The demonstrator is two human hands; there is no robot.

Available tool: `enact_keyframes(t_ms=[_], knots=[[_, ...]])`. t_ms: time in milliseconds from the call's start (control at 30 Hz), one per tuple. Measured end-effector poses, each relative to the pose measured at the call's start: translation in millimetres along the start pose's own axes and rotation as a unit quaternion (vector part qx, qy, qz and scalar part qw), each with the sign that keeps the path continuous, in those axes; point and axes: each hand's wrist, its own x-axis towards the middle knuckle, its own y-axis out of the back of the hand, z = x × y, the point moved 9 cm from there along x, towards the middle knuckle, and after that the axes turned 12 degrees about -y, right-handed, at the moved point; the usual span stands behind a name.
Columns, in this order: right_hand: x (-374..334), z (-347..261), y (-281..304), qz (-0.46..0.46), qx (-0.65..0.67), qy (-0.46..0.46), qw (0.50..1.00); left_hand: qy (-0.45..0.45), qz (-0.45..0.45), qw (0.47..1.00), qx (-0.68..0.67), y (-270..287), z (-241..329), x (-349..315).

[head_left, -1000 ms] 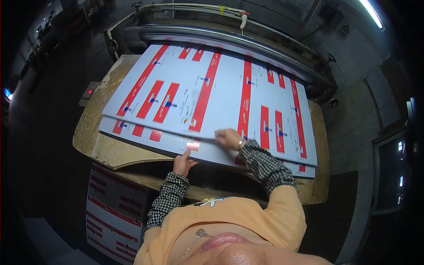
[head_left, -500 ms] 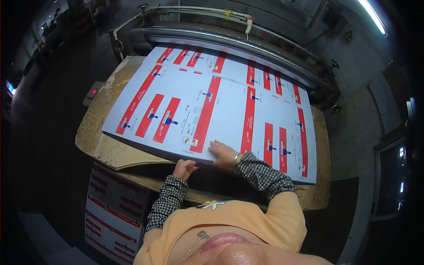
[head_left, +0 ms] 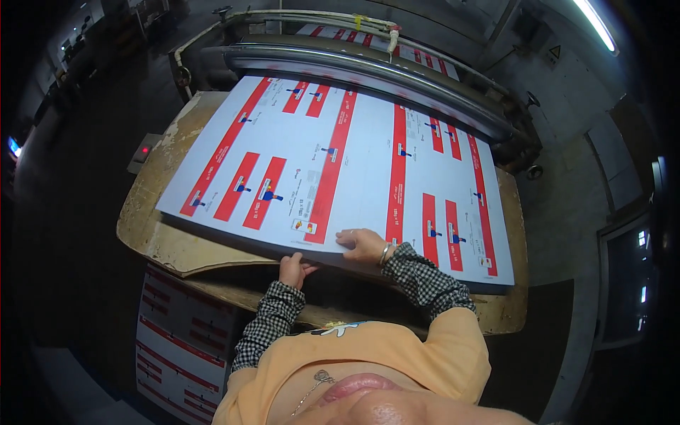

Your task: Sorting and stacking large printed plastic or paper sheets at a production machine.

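One worn desk (head_left: 147, 225); one red-and-white printed sheet (head_left: 367, 170), flat upon it; one metal roller (head_left: 361, 66), beyond; one left hand (head_left: 292, 270), at sheet's front edge; one right hand (head_left: 364, 246), fingers bent, on top; both grips unclear; one bracelet (head_left: 385, 253).

A fluorescent tube (head_left: 595, 25) is glaring white beyond the right end of a metal roller (head_left: 368, 69), which is throwing back a thin streak of light. On the near side of the roller, printed sheets (head_left: 363, 170) are showing bright and evenly lit, their smallest print blurring. Deep shadow is swallowing the floor (head_left: 106, 163) to the roller's left, while the fisheye lens is bending straight edges and darkening the corners far out around the roller.
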Motion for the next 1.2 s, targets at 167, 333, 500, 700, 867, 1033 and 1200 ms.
enact_keyframes(t_ms=[167, 333, 500, 700, 867, 1033, 1200], knots=[[47, 49, 30, 0.126, 0.025, -0.09, 0.988, -0.004, -0.035, 0.999, -0.015, -12, 4, -2], [44, 20, 1, 0.086, -0.052, -0.07, 0.993, -0.006, -0.017, 1.0, -0.022, -2, 3, 0], [3, -16, -22, 0.111, -0.193, 0.012, 0.975, -0.007, -0.062, 0.998, -0.009, -1, -1, 2], [8, -21, 24, -0.079, -0.019, -0.042, 0.996, -0.013, -0.099, 0.994, -0.041, -8, -1, 1], [-8, -43, 52, 0.044, 0.063, 0.03, 0.997, 0.002, 0.023, 0.999, -0.023, 5, -7, 3], [-1, -18, 10, 0.019, 0.05, 0.015, 0.998, -0.021, -0.022, 0.999, -0.016, -4, 2, 2], [18, -5, 2, -0.021, 0.04, -0.02, 0.999, -0.011, -0.003, 0.999, -0.034, 8, -5, 4]])
